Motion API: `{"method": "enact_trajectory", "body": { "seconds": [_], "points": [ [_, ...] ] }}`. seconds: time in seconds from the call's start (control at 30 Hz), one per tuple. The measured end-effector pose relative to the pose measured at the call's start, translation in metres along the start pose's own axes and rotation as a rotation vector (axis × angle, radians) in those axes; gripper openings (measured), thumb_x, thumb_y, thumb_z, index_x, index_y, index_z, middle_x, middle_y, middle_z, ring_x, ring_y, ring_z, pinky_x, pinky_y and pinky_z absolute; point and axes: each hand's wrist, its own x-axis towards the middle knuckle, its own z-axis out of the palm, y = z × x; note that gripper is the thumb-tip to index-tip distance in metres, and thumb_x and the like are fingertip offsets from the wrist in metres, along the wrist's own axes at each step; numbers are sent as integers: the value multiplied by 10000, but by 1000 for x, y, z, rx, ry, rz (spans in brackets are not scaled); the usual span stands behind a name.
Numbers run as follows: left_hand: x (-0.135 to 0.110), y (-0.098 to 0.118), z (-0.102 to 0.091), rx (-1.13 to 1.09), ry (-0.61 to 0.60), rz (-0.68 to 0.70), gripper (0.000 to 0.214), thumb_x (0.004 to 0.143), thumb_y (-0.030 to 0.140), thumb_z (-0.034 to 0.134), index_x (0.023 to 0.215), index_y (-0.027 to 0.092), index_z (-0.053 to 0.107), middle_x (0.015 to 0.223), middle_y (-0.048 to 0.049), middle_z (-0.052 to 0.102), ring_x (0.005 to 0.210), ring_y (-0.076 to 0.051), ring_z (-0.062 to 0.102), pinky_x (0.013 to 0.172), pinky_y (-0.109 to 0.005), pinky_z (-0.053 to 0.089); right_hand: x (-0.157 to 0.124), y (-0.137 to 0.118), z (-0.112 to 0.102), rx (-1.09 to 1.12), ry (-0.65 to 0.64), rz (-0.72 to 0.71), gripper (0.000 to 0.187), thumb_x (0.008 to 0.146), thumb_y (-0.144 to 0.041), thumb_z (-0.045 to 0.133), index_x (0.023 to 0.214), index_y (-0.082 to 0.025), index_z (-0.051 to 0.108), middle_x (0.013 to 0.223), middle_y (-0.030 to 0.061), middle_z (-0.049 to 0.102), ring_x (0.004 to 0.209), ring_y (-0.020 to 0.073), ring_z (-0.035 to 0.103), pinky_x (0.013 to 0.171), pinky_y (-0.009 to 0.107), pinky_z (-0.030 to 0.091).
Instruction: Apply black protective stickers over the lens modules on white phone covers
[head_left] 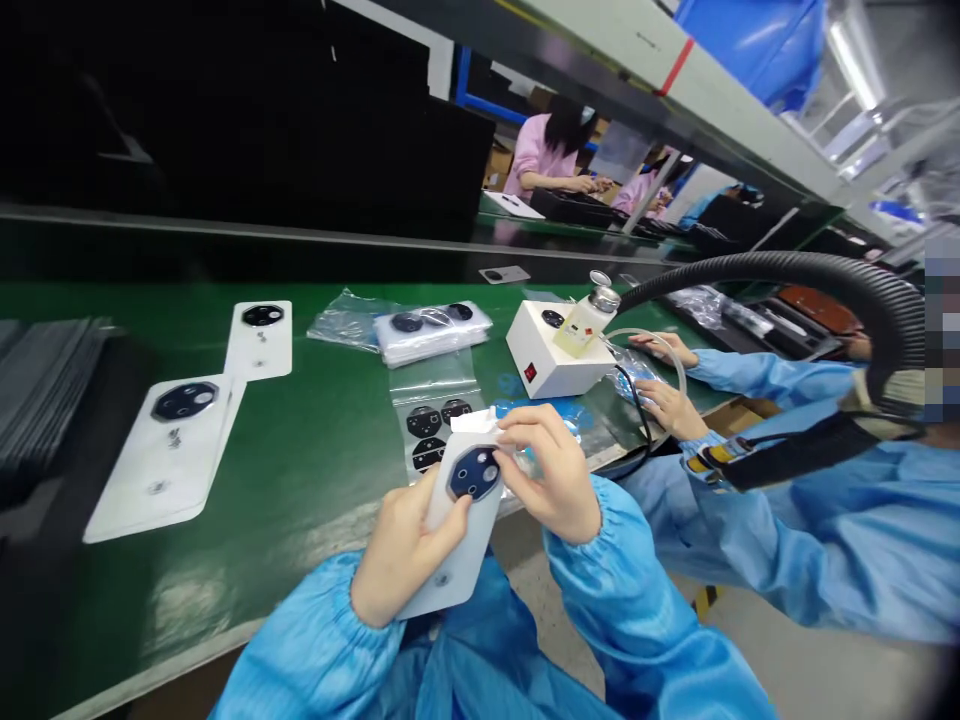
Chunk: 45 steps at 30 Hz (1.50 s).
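Firmly, a left hand (405, 550) grips a white phone back cover (461, 545) at lower centre; the right hand (544, 475) pinches what seems a film tab (474, 421).

white phone cover (450, 550), apparently navy camera ring (474, 473), green bench mat (300, 480); light-blue sleeve (637, 600)

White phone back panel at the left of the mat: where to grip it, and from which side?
Come from the right and pinch the long edge of the white phone back panel, low down: it lies flat, that end clear of the dark camera island.
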Motion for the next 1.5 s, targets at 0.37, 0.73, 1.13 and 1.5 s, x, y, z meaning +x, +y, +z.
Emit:
{"method": "enact_trajectory", "body": {
  "seconds": [0.37,0.73,1.13,1.5],
  "points": [
    [-4,10,4,-16,41,115,117,816,216,498,831,149,593,522,65,519,413,-86,491,422,-173,369,0,-12,-5,-51,97,14,129,794,-68,549,797,-189,503,824,43,570,778,159,531,670,321,464],
    [-5,14,4,22,87,174,167,815,187,502,930,147,616,510,70,529,386,-86,471,404,-174,365,-1,-13,-4,-39,163,-21,150,795,-88,571,858,-199,493,839,36,542,779,154,519,666,315,470],
    [-4,14,5,74,105,195,181,825,221,483,888,135,630,569,12,621,446,-123,572,450,-201,418,-2,-11,-4,-67,154,-32,161,784,-64,550,834,-204,488,827,34,523,757,157,502,656,323,453],
    [-4,14,10,-17,79,99,205,814,197,496,973,163,621,635,29,648,500,-122,586,517,-197,450,-1,-11,2,-109,183,-58,174,766,-56,545,813,-203,464,827,35,538,788,166,508,686,339,424]
  ]
}}
